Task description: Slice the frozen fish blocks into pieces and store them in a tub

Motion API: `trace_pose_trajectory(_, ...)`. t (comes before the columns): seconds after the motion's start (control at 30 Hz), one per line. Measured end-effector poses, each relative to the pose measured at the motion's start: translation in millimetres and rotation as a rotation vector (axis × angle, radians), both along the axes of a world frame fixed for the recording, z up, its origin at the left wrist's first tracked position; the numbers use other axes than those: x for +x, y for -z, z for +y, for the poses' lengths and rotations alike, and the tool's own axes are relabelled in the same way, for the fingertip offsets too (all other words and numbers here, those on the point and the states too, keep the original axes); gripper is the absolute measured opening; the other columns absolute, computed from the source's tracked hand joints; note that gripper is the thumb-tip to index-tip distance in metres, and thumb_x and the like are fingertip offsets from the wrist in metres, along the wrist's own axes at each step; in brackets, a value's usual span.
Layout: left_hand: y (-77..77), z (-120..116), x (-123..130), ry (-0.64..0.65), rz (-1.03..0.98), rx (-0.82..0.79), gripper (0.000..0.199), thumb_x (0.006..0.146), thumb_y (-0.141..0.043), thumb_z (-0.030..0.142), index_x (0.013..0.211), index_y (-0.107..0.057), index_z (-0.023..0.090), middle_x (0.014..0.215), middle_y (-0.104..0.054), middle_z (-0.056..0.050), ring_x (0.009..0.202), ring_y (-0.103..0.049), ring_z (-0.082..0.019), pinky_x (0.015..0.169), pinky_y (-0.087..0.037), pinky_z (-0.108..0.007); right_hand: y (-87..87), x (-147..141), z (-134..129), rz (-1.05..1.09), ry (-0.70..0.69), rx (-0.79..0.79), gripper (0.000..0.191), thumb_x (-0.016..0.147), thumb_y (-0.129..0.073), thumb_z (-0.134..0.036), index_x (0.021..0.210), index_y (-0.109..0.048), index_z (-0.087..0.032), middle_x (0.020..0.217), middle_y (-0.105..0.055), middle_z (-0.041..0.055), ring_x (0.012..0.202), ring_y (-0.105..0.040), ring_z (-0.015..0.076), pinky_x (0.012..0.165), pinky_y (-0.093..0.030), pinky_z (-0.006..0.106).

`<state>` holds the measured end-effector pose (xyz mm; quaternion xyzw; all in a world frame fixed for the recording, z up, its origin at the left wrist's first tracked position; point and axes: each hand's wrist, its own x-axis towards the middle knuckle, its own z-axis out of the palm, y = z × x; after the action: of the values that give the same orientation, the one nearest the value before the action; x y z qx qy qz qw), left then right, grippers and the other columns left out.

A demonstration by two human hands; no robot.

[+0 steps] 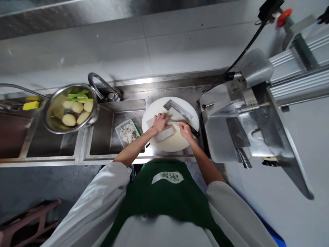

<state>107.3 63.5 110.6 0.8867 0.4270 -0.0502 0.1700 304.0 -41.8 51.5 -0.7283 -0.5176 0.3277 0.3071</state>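
Note:
My left hand (161, 122) lies on pale, flat slabs on a round white cutting board (156, 107), its fingers spread. My right hand (185, 130) is closed, fingertips pinched together at the edge of a pale slab (175, 115); what they grip is too small to make out. Nearer me on the board rests a greyish slab (165, 134). A broad knife blade (178, 108) lies flat at the board's far side. Beside my right hand a black handle (193, 130) points toward the board's right edge.
Left of the board, a plastic tub (128, 133) of pale pieces stands in the sink. Farther left are a faucet (102, 85) and a steel bowl (48, 120) of potatoes and green stalks. A slicing machine (218, 137) on the right bears a cleaver (238, 132).

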Motion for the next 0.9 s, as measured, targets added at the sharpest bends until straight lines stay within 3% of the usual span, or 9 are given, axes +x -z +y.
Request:
trace_pose_trajectory(0.1,4.5,7,18,-0.042,-0.018,-0.007,0.037,0.096,-0.059,0.030,0.130,-0.072,0.023,0.145,-0.055,-0.017,0.134,-0.044,-0.039,0.111,-0.036,-0.058,-2.3,0,1,0.039,0.012,0.043,0.047,0.106,-0.037,-0.048,0.113,-0.073,-0.018,0.104,-0.078,0.0131,0.091,-0.070,0.0258,0.089,-0.053,0.036)
trace_pose_trajectory(0.2,2.5,23,19,-0.051,-0.140,-0.090,0.031,0.095,-0.052,0.022,0.115,-0.076,0.020,0.128,-0.068,-0.015,0.126,-0.054,-0.034,0.108,-0.040,-0.054,-13.8,1,1,0.064,0.049,0.107,0.052,0.106,-0.034,-0.051,0.122,-0.070,-0.017,0.113,-0.077,0.0141,0.099,-0.070,0.0261,0.093,-0.053,0.036)
trace_pose_trajectory(0.3,-10.5,45,11,0.014,-0.355,-0.229,0.032,0.099,-0.049,0.032,0.111,-0.074,0.016,0.102,-0.074,-0.010,0.098,-0.064,-0.025,0.096,-0.049,-0.040,-33.5,5,1,0.067,0.094,0.148,0.052,0.106,-0.037,-0.054,0.124,-0.069,-0.018,0.108,-0.077,0.0123,0.097,-0.069,0.0267,0.091,-0.054,0.037)
trace_pose_trajectory(0.43,-29.3,77,10,0.102,-0.544,-0.435,0.045,0.096,-0.055,0.054,0.098,-0.073,0.013,0.085,-0.070,-0.005,0.075,-0.059,-0.016,0.071,-0.048,-0.027,-54.0,16,6,0.160,0.198,0.122,0.045,0.104,-0.044,-0.055,0.113,-0.069,-0.019,0.092,-0.074,0.0075,0.086,-0.067,0.0225,0.082,-0.055,0.031)
trace_pose_trajectory(0.57,-20.7,107,37,0.121,-0.459,-0.564,0.044,0.083,-0.070,0.057,0.084,-0.072,0.013,0.070,-0.063,-0.001,0.065,-0.052,-0.012,0.062,-0.042,-0.024,-49.3,31,20,0.440,0.340,-0.045,0.031,0.100,-0.056,-0.050,0.094,-0.063,-0.020,0.084,-0.070,0.0034,0.075,-0.066,0.0170,0.070,-0.058,0.027)
trace_pose_trajectory(0.67,-2.5,124,71,0.045,-0.425,-0.519,0.035,0.075,-0.078,0.047,0.081,-0.072,0.013,0.073,-0.065,-0.002,0.068,-0.055,-0.013,0.068,-0.047,-0.026,-37.2,42,34,0.569,0.466,-0.173,0.020,0.097,-0.063,-0.038,0.088,-0.057,-0.021,0.079,-0.069,0.0005,0.064,-0.065,0.0124,0.060,-0.056,0.022)
trace_pose_trajectory(0.77,7.7,136,98,-0.085,-0.430,-0.365,0.023,0.076,-0.077,0.030,0.088,-0.074,0.011,0.086,-0.071,-0.007,0.076,-0.060,-0.016,0.078,-0.050,-0.029,-26.7,54,42,0.537,0.504,-0.234,0.018,0.095,-0.066,-0.027,0.082,-0.055,-0.020,0.067,-0.064,-0.0022,0.057,-0.064,0.0108,0.050,-0.050,0.017)
trace_pose_trajectory(0.9,5.4,135,97,-0.184,-0.402,-0.177,0.020,0.087,-0.063,0.019,0.098,-0.076,0.009,0.095,-0.074,-0.012,0.082,-0.063,-0.019,0.085,-0.050,-0.030,-14.3,72,40,0.470,0.440,-0.264,0.018,0.087,-0.072,-0.022,0.079,-0.056,-0.019,0.062,-0.062,-0.0032,0.053,-0.062,0.0112,0.049,-0.048,0.018)
